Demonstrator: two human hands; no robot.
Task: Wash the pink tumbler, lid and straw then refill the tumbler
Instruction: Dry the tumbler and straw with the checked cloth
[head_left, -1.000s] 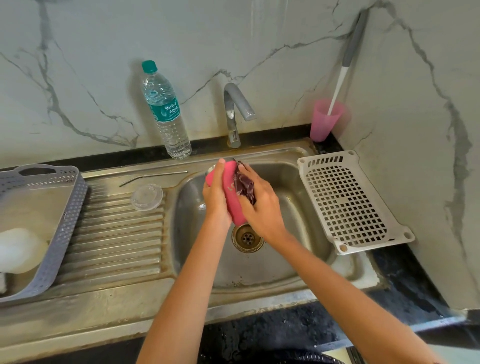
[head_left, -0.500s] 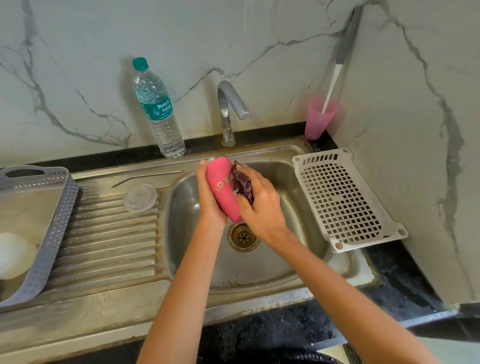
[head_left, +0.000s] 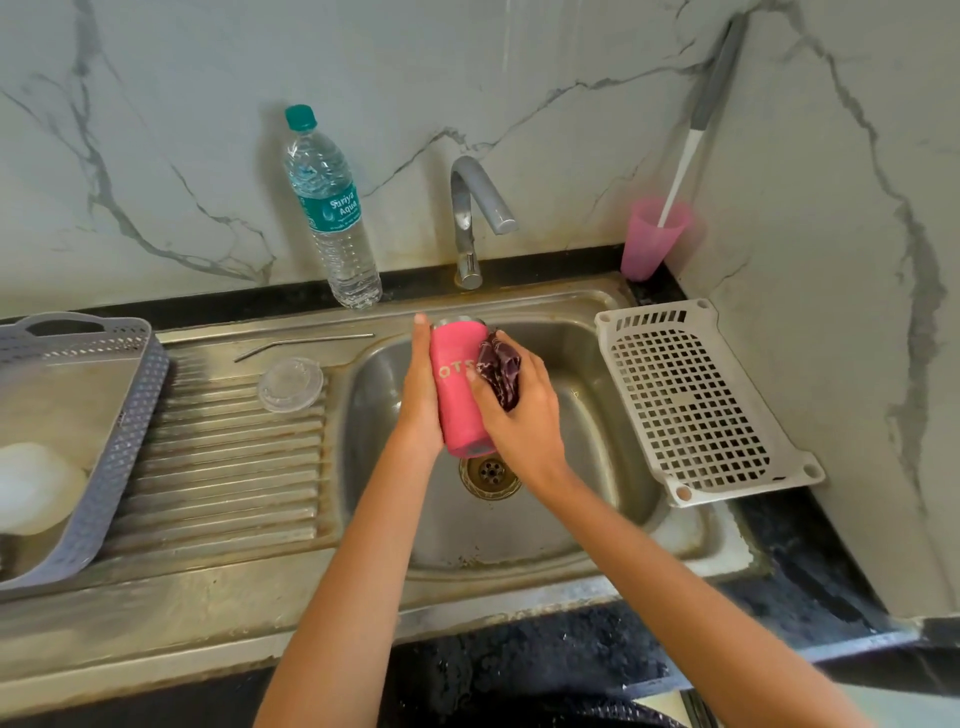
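Observation:
Over the steel sink basin (head_left: 587, 509) I hold the pink tumbler (head_left: 457, 395), its open metal rim pointing away from me. My left hand (head_left: 422, 400) grips its left side. My right hand (head_left: 519, 410) holds a dark maroon scrubbing cloth (head_left: 500, 373) pressed against the tumbler's right side. The clear round lid (head_left: 290, 384) lies on the ribbed drainboard. The metal straw (head_left: 304, 345) lies just behind it along the sink's back edge. A water bottle (head_left: 332, 218) with a green cap stands by the wall, left of the tap.
The tap (head_left: 475, 218) stands behind the basin, no water running. A white perforated tray (head_left: 696, 400) lies right of the basin. A pink cup (head_left: 652, 241) holding a brush stands in the back corner. A grey basket (head_left: 98, 431) holding something white sits at the left.
The tumbler has turned more upright in my hands, its lettering now facing me. My right hand has rubbed the cloth along its side.

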